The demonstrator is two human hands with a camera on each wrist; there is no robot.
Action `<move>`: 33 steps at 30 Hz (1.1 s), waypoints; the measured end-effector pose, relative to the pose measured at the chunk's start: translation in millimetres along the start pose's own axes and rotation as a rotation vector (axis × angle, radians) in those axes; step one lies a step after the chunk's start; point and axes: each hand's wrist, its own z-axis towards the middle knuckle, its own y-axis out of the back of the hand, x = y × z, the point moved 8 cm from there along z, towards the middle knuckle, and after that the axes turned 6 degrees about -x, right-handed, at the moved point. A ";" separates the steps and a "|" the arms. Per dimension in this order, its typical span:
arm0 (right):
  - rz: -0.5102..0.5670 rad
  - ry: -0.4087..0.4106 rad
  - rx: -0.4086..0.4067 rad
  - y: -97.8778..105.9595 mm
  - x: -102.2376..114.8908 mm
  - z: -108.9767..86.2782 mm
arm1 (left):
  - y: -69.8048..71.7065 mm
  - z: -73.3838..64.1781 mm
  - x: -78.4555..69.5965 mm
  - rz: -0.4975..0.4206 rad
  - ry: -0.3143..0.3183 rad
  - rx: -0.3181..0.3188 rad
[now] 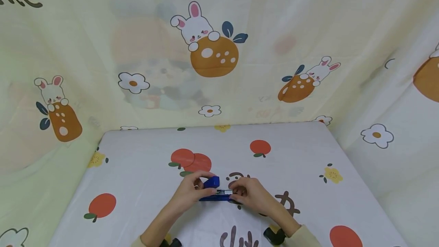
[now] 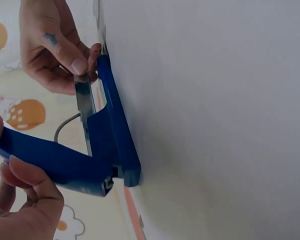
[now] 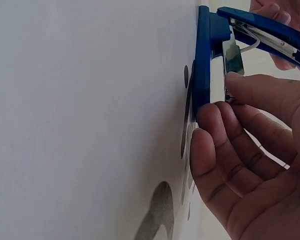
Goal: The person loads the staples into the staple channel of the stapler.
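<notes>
A blue stapler (image 2: 121, 125) rests on the table, its top cover (image 2: 55, 160) swung up away from the base. My left hand (image 1: 188, 193) grips that cover between thumb and fingers. Between cover and base runs the metal staple magazine (image 2: 83, 100), with a curved spring wire (image 3: 252, 46) rising from it to the cover. At the magazine's front end my right hand (image 1: 253, 194) pinches with thumb and fingertips, close to the tip of the base. The right fingers (image 3: 230, 155) hide part of that end, and whether staples lie inside I cannot tell.
A white cloth (image 1: 144, 178) printed with fruit, flowers and lettering covers the table. Behind and at both sides hangs a pale curtain (image 1: 260, 10) with rabbit prints. Black objects (image 1: 274, 235) show by both wrists at the table's near side.
</notes>
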 end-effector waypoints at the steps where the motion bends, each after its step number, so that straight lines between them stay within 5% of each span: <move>1: -0.001 0.001 0.000 0.1 0.2 0.0 | -1.5 0.9 0.5 0.006 0.002 0.004; 19: -0.027 0.018 -0.003 1.9 0.1 -0.4 | -20.2 11.8 -4.7 0.095 -0.063 0.035; 33: -0.019 0.007 -0.008 1.3 -1.2 -0.7 | -35.2 15.9 -8.6 0.289 -0.131 0.029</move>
